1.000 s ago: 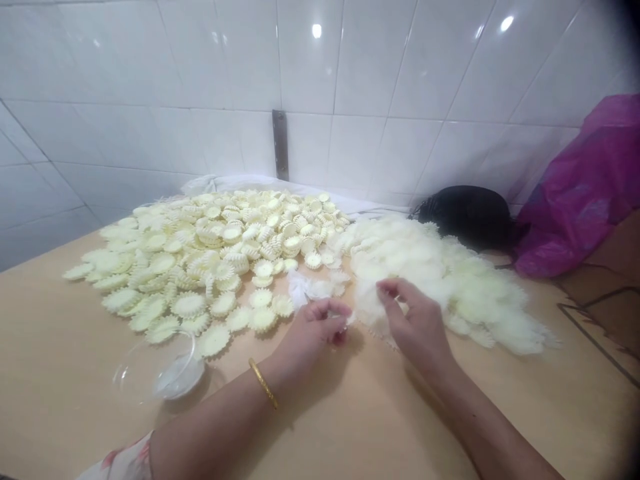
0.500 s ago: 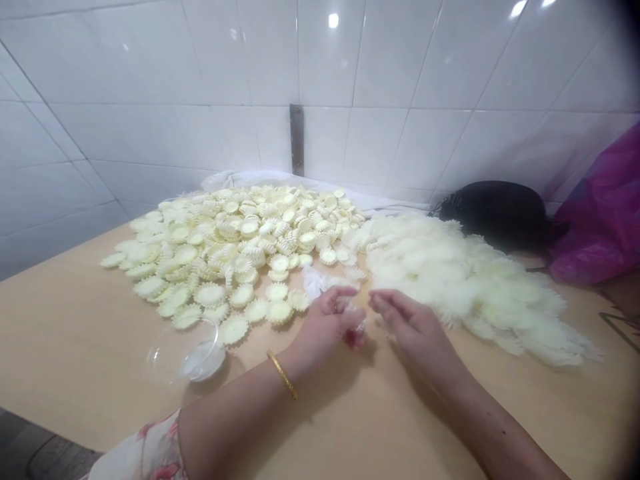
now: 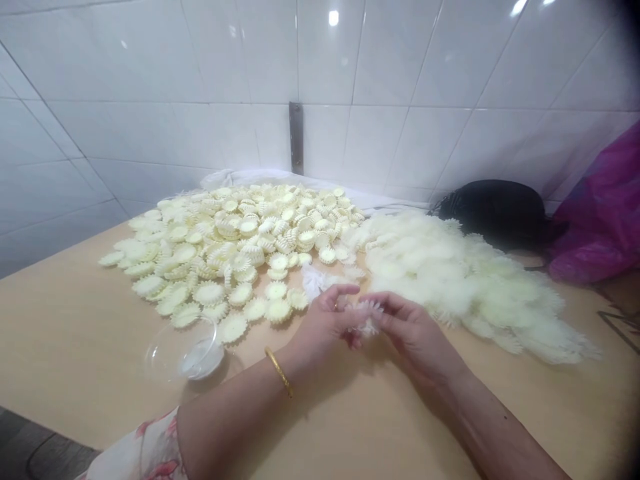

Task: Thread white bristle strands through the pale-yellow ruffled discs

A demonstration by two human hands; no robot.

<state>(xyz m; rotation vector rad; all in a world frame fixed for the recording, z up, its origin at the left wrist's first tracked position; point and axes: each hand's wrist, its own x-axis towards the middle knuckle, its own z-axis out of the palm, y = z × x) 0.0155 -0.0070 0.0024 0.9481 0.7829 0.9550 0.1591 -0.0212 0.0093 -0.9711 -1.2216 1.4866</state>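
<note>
My left hand (image 3: 323,323), with a gold bangle (image 3: 279,371) on its wrist, and my right hand (image 3: 413,333) meet over the wooden table (image 3: 350,413). Both pinch one small white fringed piece (image 3: 367,315) between their fingertips. To the left lies a spread of pale yellow round frilled pieces (image 3: 235,247). A fluffy heap of white fringed pieces (image 3: 460,280) lies to the right, just beyond my right hand.
A clear plastic bowl (image 3: 185,350) with a little white stuff in it sits near my left forearm. A black bag (image 3: 493,210) and a magenta plastic bag (image 3: 600,213) lie at the back right against the white tiled wall.
My right hand has come off the white heap and moved left to meet my left hand. A fringed white piece now shows between the fingertips of both hands.
</note>
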